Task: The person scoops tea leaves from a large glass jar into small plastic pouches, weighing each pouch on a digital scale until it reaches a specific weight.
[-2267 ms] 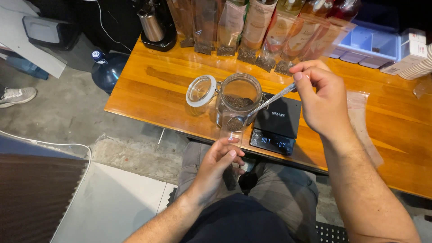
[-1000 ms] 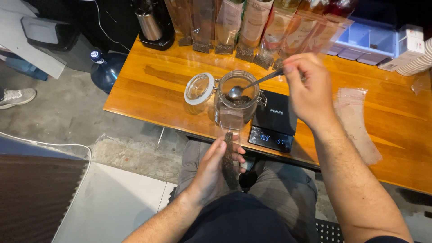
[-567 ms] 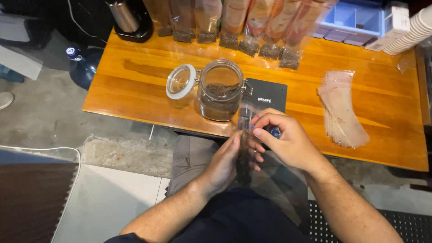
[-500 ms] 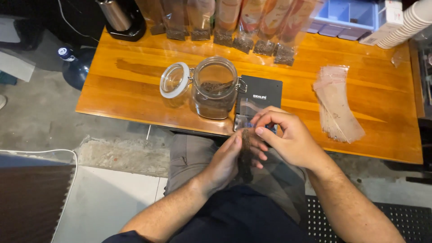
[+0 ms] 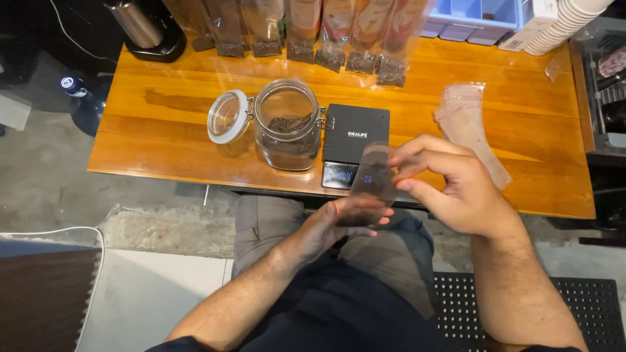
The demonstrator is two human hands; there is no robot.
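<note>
Both my hands hold a small clear plastic bag (image 5: 369,184) with dark contents, just in front of the table edge. My left hand (image 5: 339,221) supports its bottom from below. My right hand (image 5: 450,186) pinches its top edge. Behind the bag, a black digital scale (image 5: 355,133) lies on the wooden table (image 5: 163,130). To its left stands an open glass jar (image 5: 287,127) with dark loose tea and a spoon inside, its hinged lid (image 5: 227,117) swung to the left.
A pile of empty clear bags (image 5: 466,120) lies right of the scale. Several filled bags (image 5: 306,32) line the far edge, with a black-and-steel appliance (image 5: 143,29) at the far left and stacked paper cups (image 5: 554,26) at the far right. A water bottle (image 5: 78,98) stands on the floor.
My right hand left the spoon in the jar and came down to the bag. Both hands now hold the bag, with the right pinching its top.
</note>
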